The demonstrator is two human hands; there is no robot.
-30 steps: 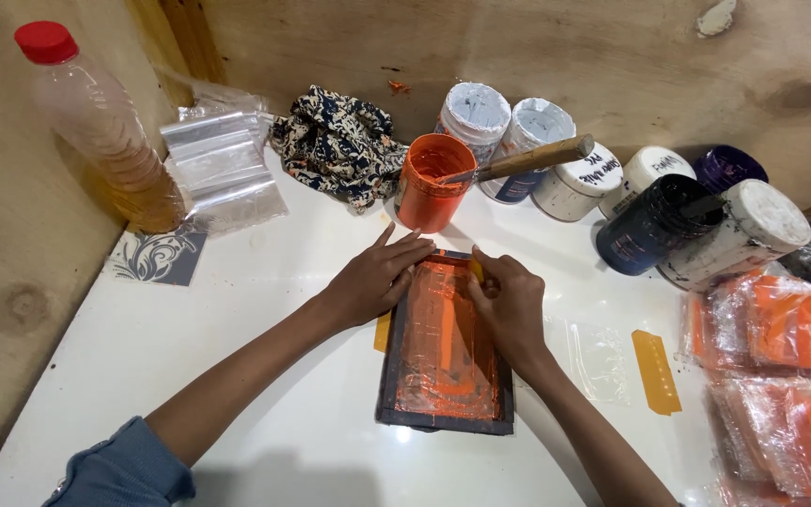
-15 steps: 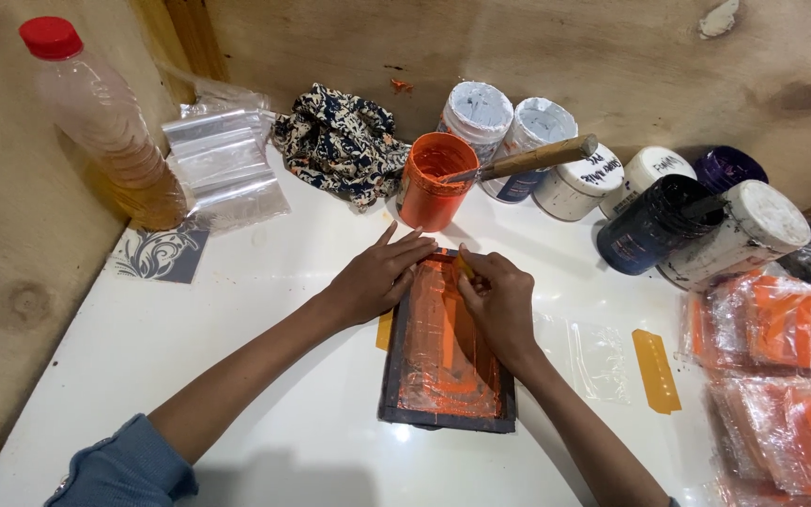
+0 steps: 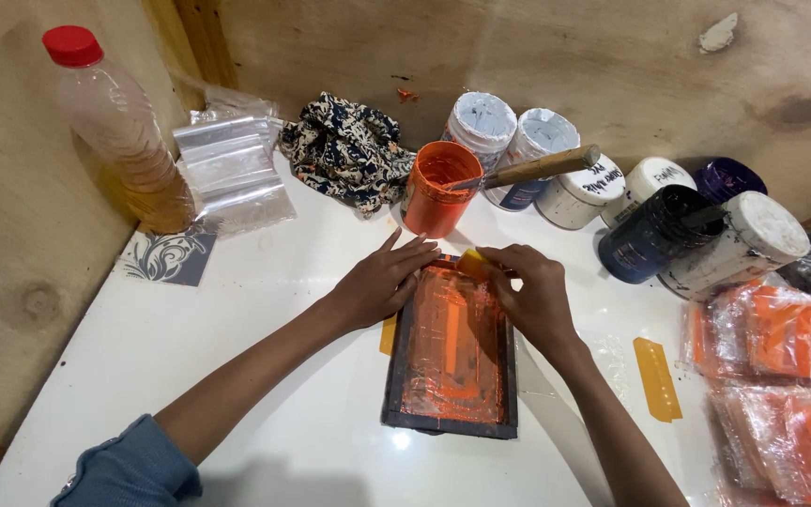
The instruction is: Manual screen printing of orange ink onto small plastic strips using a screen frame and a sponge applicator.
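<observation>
A small dark-framed printing screen (image 3: 452, 361), smeared with orange ink, lies on the white table (image 3: 265, 310). My left hand (image 3: 382, 279) rests flat on the frame's upper left corner, fingers spread. My right hand (image 3: 529, 291) grips a small yellow scraper (image 3: 471, 264) at the screen's top edge. Just behind stands an open orange paint pot (image 3: 436, 188) with a wooden-handled tool (image 3: 537, 169) leaning in it.
A plastic bottle with a red cap (image 3: 119, 131), clear zip bags (image 3: 232, 169) and a patterned cloth (image 3: 349, 150) are at the back left. Paint jars (image 3: 650, 207) line the back right. A second yellow scraper (image 3: 657, 377) and bagged orange items (image 3: 781, 376) lie right.
My right hand has slid the scraper up the screen from its upper middle to the top edge. The left hand has stayed on the frame's corner.
</observation>
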